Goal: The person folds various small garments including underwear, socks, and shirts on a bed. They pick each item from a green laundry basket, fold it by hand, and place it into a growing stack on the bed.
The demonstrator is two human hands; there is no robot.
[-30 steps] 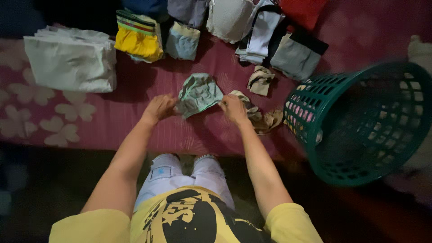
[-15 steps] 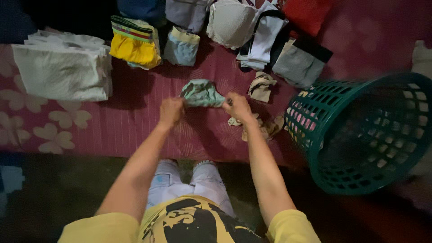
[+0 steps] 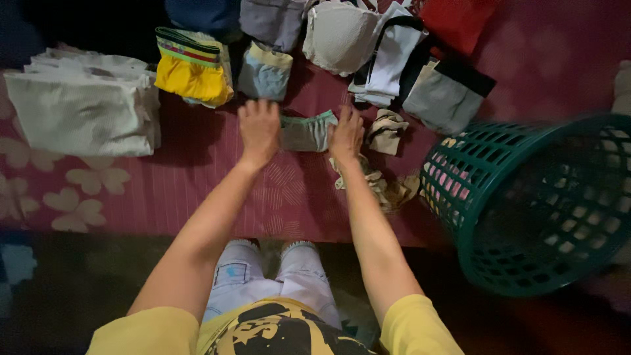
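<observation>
A small pale green garment [image 3: 307, 131] lies folded flat on the maroon flowered bedsheet [image 3: 197, 190]. My left hand [image 3: 259, 129] presses on its left end, fingers spread. At the garment's right end rests my right hand [image 3: 346, 135], fingers also flat on the cloth. Neither hand lifts it. Just beyond it sit a folded light blue piece [image 3: 265, 71] and a folded yellow piece [image 3: 192, 68].
A stack of folded white cloth [image 3: 82, 104] lies at the left. Folded grey, white and red garments [image 3: 394, 56] line the far edge. Crumpled beige pieces [image 3: 384, 187] lie by my right wrist. A green plastic laundry basket [image 3: 536, 204] lies tipped at the right.
Both hands carried the green garment away from me, folded it smaller, and now press it flat on the sheet near the folded row.
</observation>
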